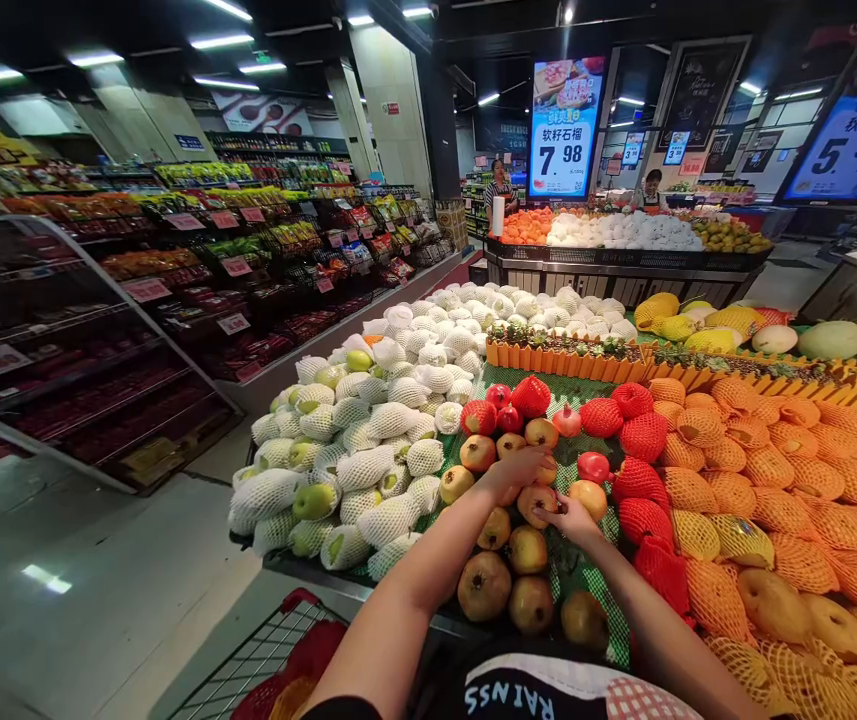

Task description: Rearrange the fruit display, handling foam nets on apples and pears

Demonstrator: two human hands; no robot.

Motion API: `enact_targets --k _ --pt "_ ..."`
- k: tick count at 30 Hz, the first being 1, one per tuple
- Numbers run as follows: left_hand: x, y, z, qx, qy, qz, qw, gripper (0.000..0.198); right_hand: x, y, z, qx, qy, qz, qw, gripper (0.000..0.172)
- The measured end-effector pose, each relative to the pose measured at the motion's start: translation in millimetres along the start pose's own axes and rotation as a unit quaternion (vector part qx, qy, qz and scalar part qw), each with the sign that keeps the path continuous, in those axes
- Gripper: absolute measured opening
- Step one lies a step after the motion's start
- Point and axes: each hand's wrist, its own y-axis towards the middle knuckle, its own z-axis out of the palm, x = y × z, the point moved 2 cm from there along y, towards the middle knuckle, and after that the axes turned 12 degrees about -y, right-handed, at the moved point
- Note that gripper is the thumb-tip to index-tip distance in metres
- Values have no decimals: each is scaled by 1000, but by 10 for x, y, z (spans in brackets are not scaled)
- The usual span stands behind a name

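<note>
My left hand [522, 468] reaches over the pile of pomegranates, its fingers curled onto a yellowish-red pomegranate [547, 470]; part of the fingers is hidden. Just nearer to me, my right hand [572, 518] grips another pomegranate [535, 503] from its right side with thumb and fingers. A paler pomegranate [590, 498] lies right beside that hand. Several bare pomegranates surround both hands, among them a large brownish one [484, 586] at the front. Behind them sit red fruits in red foam nets [531, 396], all on a green mat [563, 560].
White-netted fruit [368, 468] is heaped on the left, orange-netted fruit [795, 440] on the right. A low orange fence [563, 358] divides the stand behind. A shopping cart [248, 665] stands at the lower left. Two people are at the far counter [623, 262].
</note>
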Motion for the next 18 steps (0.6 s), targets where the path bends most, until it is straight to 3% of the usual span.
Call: enact_targets --k 4,8,12,18 --pt "11 -103 45 -61 1 -65 996 42 37 -24 33 14 8 -10 1000 50" --pt "-8 -205 77 -107 9 -131 986 45 102 -70 143 -42 -61 8 997 42" --pt "-51 -226 76 -115 13 -159 981 24 149 -59 198 -82 -138 36 986 49" --pt "-89 -92 45 -108 6 -156 982 9 99 -1 223 -70 -147 24 986 48"
